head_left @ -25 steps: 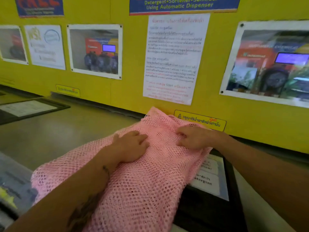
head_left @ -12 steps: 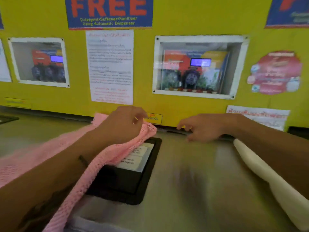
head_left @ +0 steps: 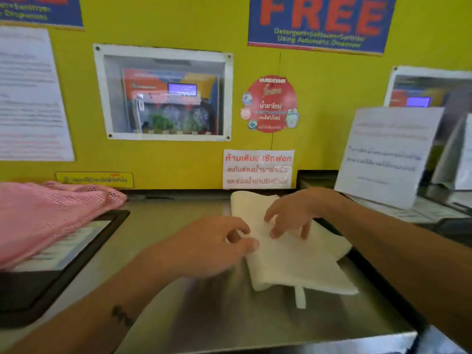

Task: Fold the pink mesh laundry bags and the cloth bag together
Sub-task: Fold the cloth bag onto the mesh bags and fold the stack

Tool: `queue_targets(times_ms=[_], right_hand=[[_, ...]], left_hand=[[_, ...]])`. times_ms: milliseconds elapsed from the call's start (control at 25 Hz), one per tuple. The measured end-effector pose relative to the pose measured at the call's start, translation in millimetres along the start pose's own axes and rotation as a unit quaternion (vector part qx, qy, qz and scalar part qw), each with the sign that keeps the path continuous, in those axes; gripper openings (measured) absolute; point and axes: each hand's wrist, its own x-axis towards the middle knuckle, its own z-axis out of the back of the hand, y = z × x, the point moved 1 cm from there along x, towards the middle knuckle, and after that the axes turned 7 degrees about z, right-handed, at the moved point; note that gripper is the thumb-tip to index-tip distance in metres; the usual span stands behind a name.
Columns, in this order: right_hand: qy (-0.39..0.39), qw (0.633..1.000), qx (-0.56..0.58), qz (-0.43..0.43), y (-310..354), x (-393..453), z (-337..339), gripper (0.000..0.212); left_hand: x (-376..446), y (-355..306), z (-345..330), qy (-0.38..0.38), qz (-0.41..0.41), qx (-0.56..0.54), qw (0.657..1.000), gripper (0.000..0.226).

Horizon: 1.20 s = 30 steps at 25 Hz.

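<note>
Head view: cloth bag (head_left: 293,254) lay flat on the steel desk (head_left: 178,221), right of centre, roughly 3 o'clock from frame middle. Cream colour, one short strap sticking out at its 6 o'clock edge. Left hand (head_left: 212,247) sat at the bag's 9 o'clock edge, fingers curled, fingertips touching the cloth; frame was blurred, cannot tell if it had actually pinched the edge. Right hand (head_left: 291,217) was on top of the bag near its 12 o'clock end, fingers spread and pointing down onto the cloth, not clenched, grasping nothing I could see. Pink mesh bags (head_left: 43,215) were bunched at the desk's 9 o'clock side, well apart from the cloth bag, draped partly over a black-framed panel (head_left: 84,254) set into the desk. Yellow wall (head_left: 329,103) ran behind at 12 o'clock, carrying posters and a white-framed window (head_left: 163,93).
</note>
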Motion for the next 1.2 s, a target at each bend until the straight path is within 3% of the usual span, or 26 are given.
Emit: queue_targets(times_ms=[120, 280, 360, 400, 520, 600, 680, 760, 800, 880, 920, 960, 1000, 1040, 1080, 1120, 1200], right_hand=[[-0.071, 0.995, 0.036, 0.064, 7, 5, 3, 0.055], [-0.132, 0.989, -0.051, 0.04, 3, 25, 8, 0.056], [-0.124, 0.992, -0.024, 0.022, 0, 44, -1, 0.069], [-0.137, 0.99, -0.027, 0.011, -1, 52, -5, 0.078], [-0.176, 0.984, -0.002, -0.003, -1, 64, -5, 0.094], [-0.163, 0.985, 0.041, 0.027, 2, 66, -2, 0.096], [-0.176, 0.974, 0.104, 0.093, 11, 66, 2, 0.084], [-0.176, 0.92, 0.288, 0.202, 29, 62, 9, 0.059], [-0.171, 0.867, 0.398, 0.247, 39, 61, 14, 0.045], [-0.199, 0.77, 0.55, 0.255, 51, 65, 24, 0.03], [-0.234, 0.768, 0.547, 0.236, 52, 68, 27, 0.031], [-0.267, 0.809, 0.48, 0.212, 52, 72, 27, 0.035], [-0.269, 0.873, 0.359, 0.19, 52, 77, 22, 0.041], [-0.231, 0.931, 0.223, 0.172, 55, 82, 12, 0.05], [-0.179, 0.965, 0.112, 0.152, 60, 87, 0, 0.061], [-0.138, 0.98, 0.046, 0.135, 65, 92, -9, 0.069], [-0.124, 0.984, 0.018, 0.129, 81, 100, -20, 0.076]], left_hand=[[1, 2, -15, 0.048, 0.082, 0.041, 0.995, 0.072], [-3, 30, -8, -0.068, 0.102, 0.074, 0.99, 0.047], [-12, 42, -3, -0.126, 0.085, 0.093, 0.984, 0.04], [-17, 45, 0, -0.12, 0.059, 0.079, 0.988, 0.045], [-27, 45, -3, -0.028, 0.022, 0.065, 0.997, 0.067], [-25, 46, -11, -0.05, -0.003, 0.111, 0.993, 0.069], [-24, 45, -15, -0.106, -0.031, 0.135, 0.985, 0.067], [-27, 49, -10, -0.183, -0.032, 0.103, 0.977, 0.064], [-30, 53, -5, -0.243, -0.029, 0.058, 0.968, 0.06], [-40, 65, 10, -0.358, 0.0, -0.051, 0.932, 0.052], [-45, 72, 18, -0.405, 0.027, -0.102, 0.908, 0.049], [-53, 78, 27, -0.444, 0.057, -0.145, 0.883, 0.049], [-59, 88, 36, -0.472, 0.094, -0.178, 0.859, 0.053], [-66, 97, 44, -0.486, 0.135, -0.204, 0.839, 0.063], [-73, 106, 52, -0.491, 0.169, -0.22, 0.826, 0.074], [-79, 115, 60, -0.491, 0.191, -0.214, 0.822, 0.082], [-90, 128, 71, -0.49, 0.213, -0.123, 0.836, 0.079]])
